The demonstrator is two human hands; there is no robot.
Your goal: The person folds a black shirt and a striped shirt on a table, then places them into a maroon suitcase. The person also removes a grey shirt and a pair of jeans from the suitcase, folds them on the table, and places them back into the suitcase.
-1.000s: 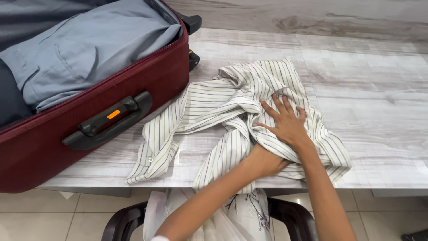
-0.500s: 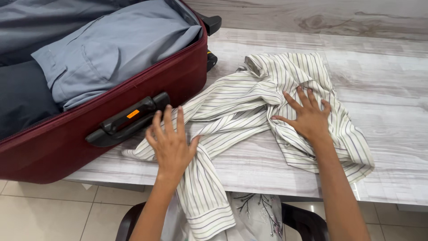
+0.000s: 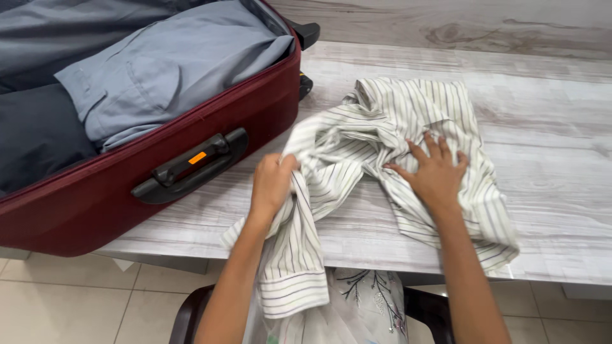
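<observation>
- Striped shirt (image 3: 408, 121) lies crumpled on the pale wood-grain table (image 3: 548, 146), at 3 o'clock from the open maroon suitcase (image 3: 191, 134).
- Left hand (image 3: 273, 185) is curled tight round a gathered sleeve, whose cuff dangles past the table edge at 6 o'clock.
- Right hand (image 3: 437, 173) presses the body flat, fingers spread.
- Risk: tugging the sleeve could drag the cloth out from under that palm, bunching it further.
</observation>
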